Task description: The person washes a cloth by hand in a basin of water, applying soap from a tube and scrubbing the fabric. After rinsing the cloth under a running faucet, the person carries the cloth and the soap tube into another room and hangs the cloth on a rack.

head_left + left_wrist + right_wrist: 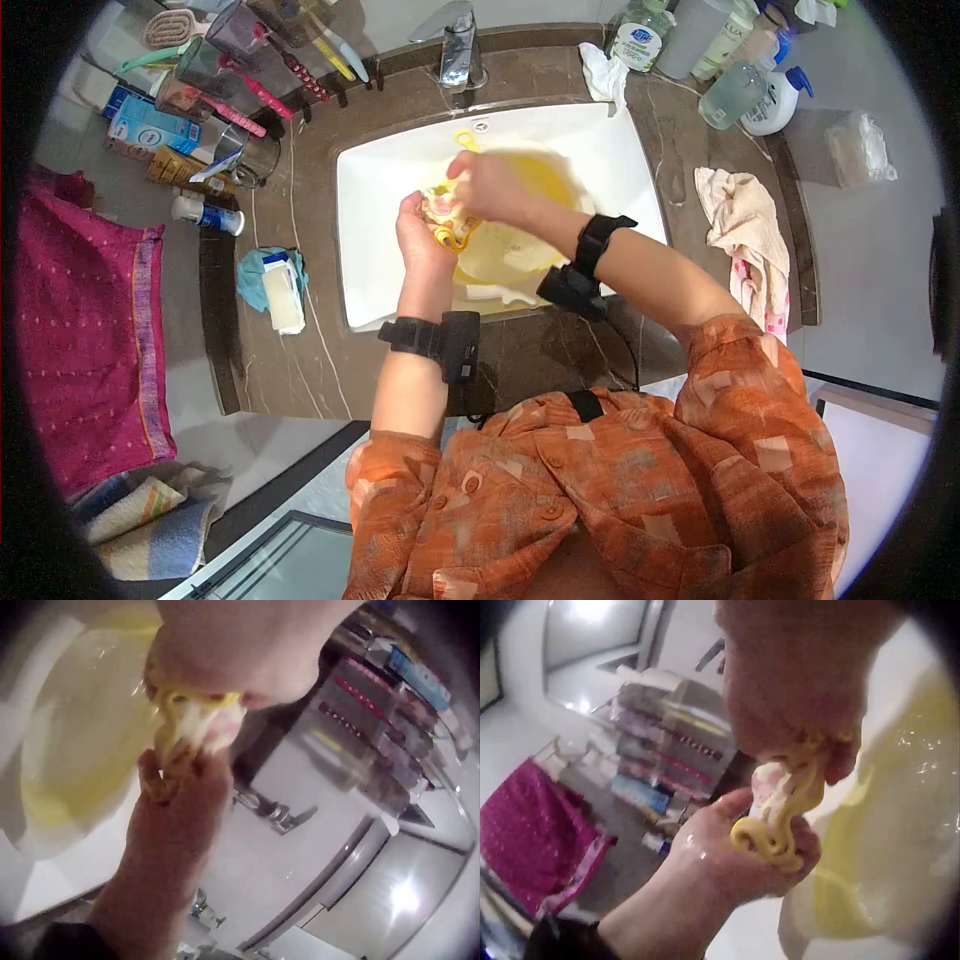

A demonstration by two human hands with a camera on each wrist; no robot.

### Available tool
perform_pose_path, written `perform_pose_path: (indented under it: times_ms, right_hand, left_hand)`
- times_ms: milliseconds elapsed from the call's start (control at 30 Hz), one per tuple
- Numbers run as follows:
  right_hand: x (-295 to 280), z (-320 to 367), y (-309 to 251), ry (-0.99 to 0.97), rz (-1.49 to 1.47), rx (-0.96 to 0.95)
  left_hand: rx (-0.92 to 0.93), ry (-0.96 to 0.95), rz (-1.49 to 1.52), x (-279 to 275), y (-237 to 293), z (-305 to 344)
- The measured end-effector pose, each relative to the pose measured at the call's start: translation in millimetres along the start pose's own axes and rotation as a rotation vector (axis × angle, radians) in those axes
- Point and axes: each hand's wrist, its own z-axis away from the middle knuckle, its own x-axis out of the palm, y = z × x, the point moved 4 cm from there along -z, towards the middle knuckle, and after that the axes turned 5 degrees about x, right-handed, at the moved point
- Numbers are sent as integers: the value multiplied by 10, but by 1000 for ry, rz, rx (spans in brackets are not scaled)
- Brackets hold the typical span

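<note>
Over the sink, my left hand (426,246) and right hand (492,190) together grip a small wet cloth (784,814), bunched up. It is white with pink patches and has yellow trim that curls in loops below the right hand in the right wrist view. Its exact kind is unclear. One yellow loop (467,140) sticks out beyond the right fingers. In the left wrist view the cloth is squeezed between both hands, which hide much of it. Beneath them, a yellow-and-white basin (548,180) with cloudy water sits in the white sink (362,240).
The faucet (458,50) stands behind the sink. Toothbrushes in cups (235,85) and boxes (150,128) line the left, near a soap bar (284,295) on a blue cloth. Bottles (735,95) stand at the back right; a beige towel (745,225) lies on the right counter.
</note>
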Motion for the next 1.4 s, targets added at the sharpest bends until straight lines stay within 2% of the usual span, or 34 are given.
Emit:
perform_pose_path:
  times_ms: [67,100,133,167,200,233,267,333,367,433,500,567,600,667,733,767,800,833,867,900,967,1000,1067,1100,1167,1200,1267,1300,1367,1400]
  right_hand:
    - [160,197,-282,198,336,-371]
    - [301,221,-263,192,338,-367]
    - [477,266,-278,217,505,-584]
    - [599,306,-263,241,670,-801]
    - [559,229,-202,241,672,-801]
    - [439,72,-124,223,676,-703]
    - [321,-81,-36,204,678,-604]
    - [242,-97,-69,182,763,-435]
    - [225,-45,-86,184,766,-433]
    - [216,147,-232,218,738,-555]
    - [326,381,-416,193,739,-533]
    - [281,318,-367,182,749,-519]
    - [199,107,-196,184,767,-584]
    - [190,9,-125,186,777,-649]
    - [130,-3,-117,235,688,-318]
    - [164,42,-149,237,687,-315]
    - [268,133,-213,160,666,-375]
    - [363,264,-313,83,643,-435]
    - [392,388,-410,112,689,-455]
    - [334,313,-336,116,691,-456]
    - [123,79,-149,175,575,-609]
    - [78,31,-130,171,570,-613]
    - [-21,-121,110,35,356,-123]
    - [-55,-83,130,33,357,-122]
    - [-46,-50,155,-227,-300,-15]
    - [-64,-48,132,-233,-299,-17]
    - [-32,-7,108,-415,120,-69]
    - [-47,2,121,-410,118,-68]
    - [-81,2,181,-399,97,59]
    - [-109,-4,189,-400,98,59]
  left_hand:
    - [-70,-51,110,-26,-79,7]
    - [41,-160,33,-136,-143,-45]
    - [152,-271,-47,-131,-145,-28]
    - [151,-271,-47,-130,-180,-59]
    - [67,-182,71,-78,-214,-50]
    - [-18,-92,188,41,-206,50]
    - [-40,36,-47,115,-174,164]
    - [-46,3,10,55,-252,61]
    - [-54,-30,65,37,-298,7]
    - [-69,-49,67,98,-203,128]
    - [-82,-58,70,10,-184,145]
    - [42,-396,169,3,-212,31]
    - [44,-401,171,84,-226,34]
    - [-41,-13,-74,111,-284,56]
    - [-75,12,-64,158,-218,125]
    - [-109,41,-49,161,-188,165]
    - [-110,46,-47,88,-147,227]
    - [-56,-154,21,61,-80,323]
    - [0,-362,87,113,-19,390]
    - [0,-366,87,203,-21,373]
    - [13,39,-284,229,-24,276]
    - [17,45,-285,180,-3,267]
    - [-48,-85,-228,146,15,233]
    - [-50,-83,-225,135,52,247]
    - [-17,-95,-315,123,170,258]
    - [-12,-90,-313,120,211,264]
    - [-53,-96,-313,137,231,272]
    - [-54,-100,-317,136,242,281]
    - [5,-356,-396,203,292,312]
    - [6,-355,-395,157,333,292]
